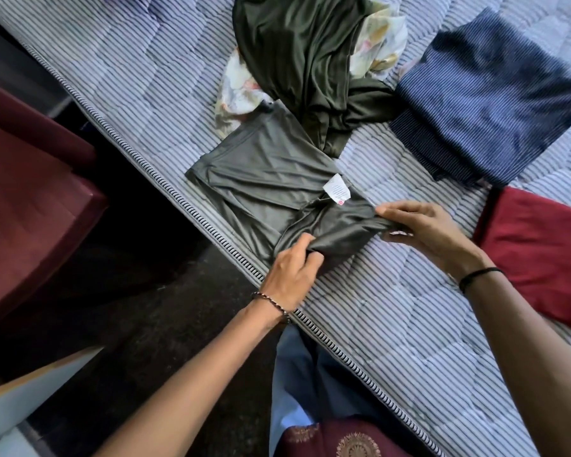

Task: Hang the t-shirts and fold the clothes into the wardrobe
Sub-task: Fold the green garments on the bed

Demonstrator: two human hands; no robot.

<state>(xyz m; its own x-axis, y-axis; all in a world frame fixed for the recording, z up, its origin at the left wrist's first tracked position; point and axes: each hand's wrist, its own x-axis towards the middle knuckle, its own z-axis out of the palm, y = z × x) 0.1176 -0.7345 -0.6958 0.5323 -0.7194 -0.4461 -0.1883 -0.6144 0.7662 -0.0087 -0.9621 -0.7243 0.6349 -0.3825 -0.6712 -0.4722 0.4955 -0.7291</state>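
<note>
**A:** Gripping the near edge of the grey garment [271,179] with the left hand [290,268], pinching its corner with the right hand [422,229]. Looks half folded, flat on the mattress [376,324].

**B:** Seemingly done: navy striped pile [488,103] beyond the right hand, red piece [541,252] beside it. Still to fold: olive heap [304,61] and floral cloth [238,90], crowding the far edge.

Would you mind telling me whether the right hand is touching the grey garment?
Touching. The head view shows the right hand pinching an edge of the grey garment between its thumb and fingers.
</note>
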